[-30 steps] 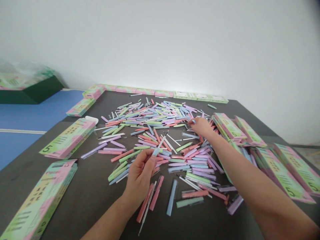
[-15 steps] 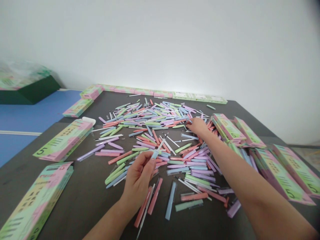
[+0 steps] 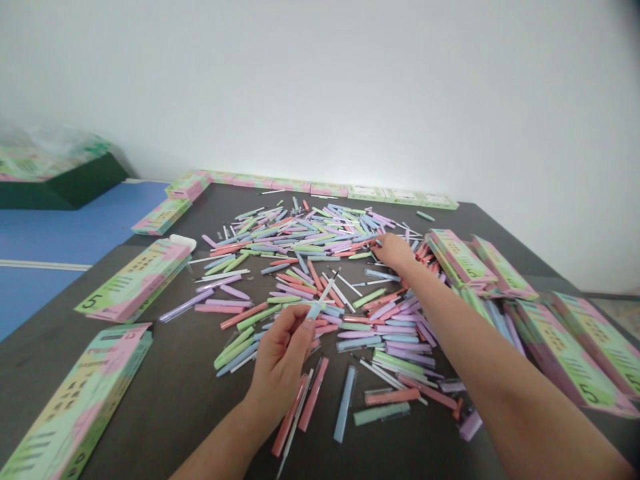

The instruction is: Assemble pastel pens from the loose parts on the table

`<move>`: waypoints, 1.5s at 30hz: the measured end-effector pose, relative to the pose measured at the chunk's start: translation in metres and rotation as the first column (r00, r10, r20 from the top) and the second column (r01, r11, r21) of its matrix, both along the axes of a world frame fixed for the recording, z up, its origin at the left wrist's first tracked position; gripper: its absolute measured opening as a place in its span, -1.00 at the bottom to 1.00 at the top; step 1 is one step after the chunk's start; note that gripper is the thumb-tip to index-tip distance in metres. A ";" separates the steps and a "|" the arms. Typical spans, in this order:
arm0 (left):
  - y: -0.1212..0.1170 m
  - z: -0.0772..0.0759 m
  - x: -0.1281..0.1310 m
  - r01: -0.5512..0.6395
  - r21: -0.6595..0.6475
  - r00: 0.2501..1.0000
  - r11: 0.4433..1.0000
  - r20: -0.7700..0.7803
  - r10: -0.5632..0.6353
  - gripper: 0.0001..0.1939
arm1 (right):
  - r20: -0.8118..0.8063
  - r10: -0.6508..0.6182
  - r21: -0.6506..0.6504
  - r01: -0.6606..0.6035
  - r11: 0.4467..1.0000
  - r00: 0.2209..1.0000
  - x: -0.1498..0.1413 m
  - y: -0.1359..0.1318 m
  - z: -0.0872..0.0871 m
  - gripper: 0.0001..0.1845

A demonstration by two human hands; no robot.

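Note:
My left hand (image 3: 281, 350) is closed, with a slim blue and white pen (image 3: 320, 300) pinched between thumb and fingers. Its white shaft points up and away and ends in a dark tip. My right hand (image 3: 393, 252) reaches to the far right part of a heap of pastel pen parts (image 3: 300, 233). Its fingers are pinched together around a small blue pen piece (image 3: 379, 243), mostly hidden by them. Under and around both hands lie loose blue, green, purple and red barrels and thin white sticks. A blue barrel (image 3: 345, 403) lies just right of my left wrist.
Printed boxes marked 5 stand on the dark table: an open-flapped box (image 3: 140, 277) and a second box (image 3: 83, 407) at left, several more (image 3: 575, 347) at right. A row of boxes (image 3: 330, 190) lines the far edge. A dark green bin (image 3: 65, 180) sits on a blue surface.
The whole view has shifted slightly, so things appear a little farther right. Both hands keep nearly the same place and the same pinch.

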State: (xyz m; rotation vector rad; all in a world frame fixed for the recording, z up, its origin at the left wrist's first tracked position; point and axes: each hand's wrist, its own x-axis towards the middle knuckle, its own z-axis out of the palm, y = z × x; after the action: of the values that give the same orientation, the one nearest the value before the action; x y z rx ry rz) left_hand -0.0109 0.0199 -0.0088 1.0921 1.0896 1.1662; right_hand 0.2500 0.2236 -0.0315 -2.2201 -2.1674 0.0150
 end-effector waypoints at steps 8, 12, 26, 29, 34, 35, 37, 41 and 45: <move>0.002 0.000 0.000 0.002 0.043 1.000 0.999 -0.018 -0.001 -0.75 | -0.073 0.065 0.014 -0.064 0.998 0.995 -0.001 -0.003 -0.004 -0.71; 0.001 0.001 0.001 -0.004 0.049 1.000 0.999 -0.016 0.005 -0.76 | -0.193 0.080 0.063 -0.069 0.996 0.978 0.001 -0.007 -0.003 -0.75; 0.001 -0.005 -0.002 0.040 0.175 0.999 0.984 -0.020 -0.037 -0.77 | -0.970 0.214 0.218 0.021 0.976 0.119 -0.062 -0.123 0.052 -0.67; 0.001 -0.004 -0.002 0.052 0.208 0.998 0.977 -0.049 -0.042 -0.77 | -0.974 0.179 0.184 -0.027 0.983 -0.136 -0.071 -0.160 0.065 -0.73; 0.002 0.001 -0.005 0.051 0.263 0.989 0.963 -0.150 -0.011 -0.79 | -0.965 0.255 0.251 0.057 0.966 -0.058 -0.066 -0.194 0.065 -0.78; 0.002 0.002 -0.005 0.057 0.271 0.985 0.961 -0.171 -0.010 -0.79 | -0.963 0.268 0.266 0.077 0.961 -0.020 -0.065 -0.197 0.062 -0.78; 0.002 0.003 -0.007 0.091 0.286 0.978 0.954 -0.208 -0.030 -0.80 | -0.959 0.279 0.282 0.094 0.955 0.039 -0.062 -0.201 0.057 -0.77; 0.001 0.004 -0.009 0.171 0.319 0.957 0.932 -0.280 -0.080 -0.79 | -0.943 0.319 0.328 0.107 0.938 0.094 -0.058 -0.209 0.055 -0.78; -0.002 0.008 -0.007 0.215 0.344 0.946 0.914 -0.304 -0.109 -0.78 | -0.922 0.352 0.370 0.097 0.924 0.163 -0.056 -0.215 0.061 -0.79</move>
State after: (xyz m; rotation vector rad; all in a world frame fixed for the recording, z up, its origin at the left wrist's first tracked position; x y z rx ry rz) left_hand -0.0174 0.0181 -0.0006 1.6570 0.9837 1.1331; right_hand 0.1937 0.0085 0.0294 -1.0826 -1.3241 0.7956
